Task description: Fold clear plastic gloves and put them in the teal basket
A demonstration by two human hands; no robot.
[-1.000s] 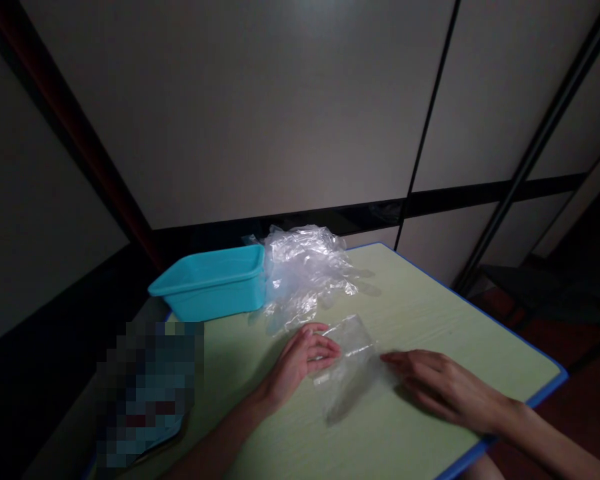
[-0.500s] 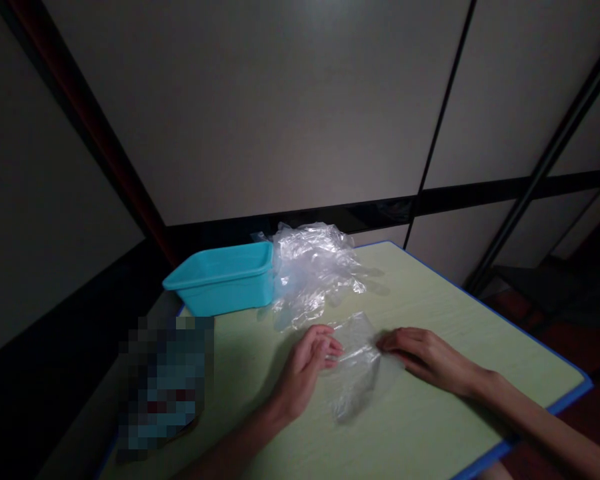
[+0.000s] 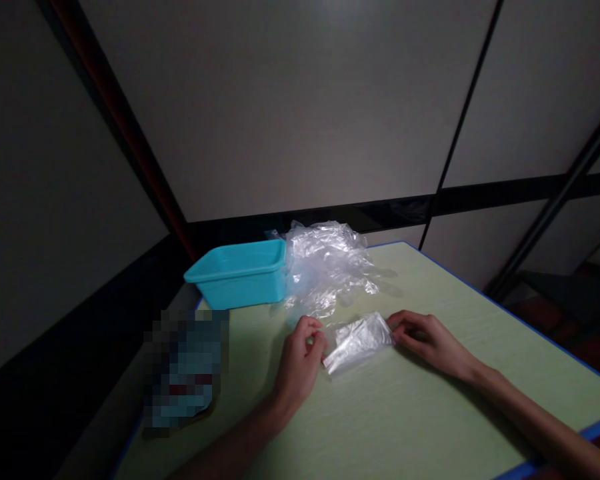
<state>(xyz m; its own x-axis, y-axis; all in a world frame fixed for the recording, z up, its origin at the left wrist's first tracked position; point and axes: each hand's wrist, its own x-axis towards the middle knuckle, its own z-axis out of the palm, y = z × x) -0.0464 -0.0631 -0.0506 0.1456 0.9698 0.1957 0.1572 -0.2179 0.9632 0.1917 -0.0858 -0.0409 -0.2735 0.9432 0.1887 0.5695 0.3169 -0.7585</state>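
Note:
A thin clear plastic glove (image 3: 360,340), folded over into a shiny flat strip, lies on the table between my hands. My left hand (image 3: 303,360) has its fingers curled in a pinch at the strip's left end. At the opposite end, the closed fingertips of my right hand (image 3: 423,340) grip the edge. Just beyond is a loose heap of clear plastic gloves (image 3: 330,257), some with finger-like ends spread on the tabletop. The fold's underside is hidden.
A turquoise plastic basin (image 3: 245,287) stands against the heap's left side. Nearer, at the left table edge, lies a pixelated item (image 3: 187,373). The pale green table (image 3: 380,427) has a blue rim, and wardrobe panels (image 3: 305,120) rise behind it.
The glove, spread out lengthwise toward me before, is now folded up into a shorter, brighter strip. My hands stay at its two sides. The view has shifted slightly left.

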